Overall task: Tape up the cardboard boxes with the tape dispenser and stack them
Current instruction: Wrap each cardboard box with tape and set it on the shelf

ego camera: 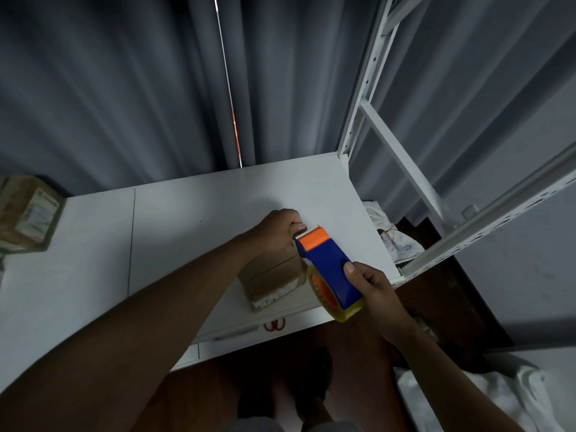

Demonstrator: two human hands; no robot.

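Right hand (pixel 371 285) grips the handle of the tape dispenser (pixel 327 269) at centre right of the frame, fingers curled round the blue body, yellowish roll hanging at the lower end. Left hand (pixel 280 229) sits at the orange cutter end, fingers curled in a pinch at the toothed blade, probably on the free tape end, though the strip itself is too faint to confirm. Small cardboard box (pixel 274 280) lies on the white table (pixel 187 219) directly under the dispenser, close to the near edge; a second box (pixel 28 213) sits at the far left edge of the frame. Risks, as judged: fingertips are right beside the serrated teeth, so a slip could nick them; tape could fold onto itself if pulled slack; nothing holds the box, so a hard drag of the dispenser could slide it off the near edge; red scissors (pixel 275 324) lie just below the box
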